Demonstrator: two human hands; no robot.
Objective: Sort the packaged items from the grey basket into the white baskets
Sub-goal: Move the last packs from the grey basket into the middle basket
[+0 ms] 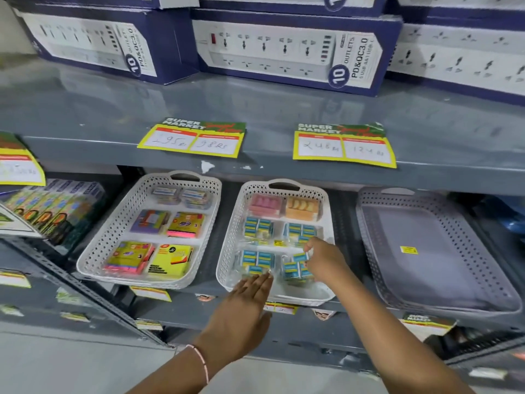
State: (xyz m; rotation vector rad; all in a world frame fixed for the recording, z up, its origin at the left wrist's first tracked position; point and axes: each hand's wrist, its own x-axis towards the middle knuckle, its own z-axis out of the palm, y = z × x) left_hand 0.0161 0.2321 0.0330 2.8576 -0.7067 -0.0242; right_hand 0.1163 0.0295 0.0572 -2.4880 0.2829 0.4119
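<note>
Three baskets in a row on the lower grey shelf point(199, 305).

Grey basket point(380, 251), far right: bare floor, only a small yellow sticker point(408, 249) on its bottom.

Middle white basket point(227, 268): at the far end, a pink pack point(264, 205) on the left and an orange pack point(301, 207) on the right. Nearer, four clear-wrapped bundles of small blue-and-yellow boxes in two rows. Far-left bundle point(258, 229), far-right bundle point(299, 231), near-left bundle point(255, 261), near-right bundle point(294, 268).

Left white basket point(105, 245): two clear packs point(181, 196) at the far end, then coloured note pads in pairs, purple pad point(149, 221) beside yellow-pink pad point(186, 224), and two more yellow pads point(150, 258) nearest.

Right hand point(324, 258): inside the middle basket, fingers curled narrow and pinching the near-right bundle at its top right corner.

Left hand point(241, 308): flat, fingers straight and together, palm down, holding nothing. Fingertips point(262, 277) reach over the basket's near rim, touching or just short of the near-left bundle; cannot tell which. Thin beaded bracelet point(201, 362) on that wrist.

Upper shelf: navy power-strip boxes point(284, 49), two yellow price cards point(193, 139) on its front edge.
</note>
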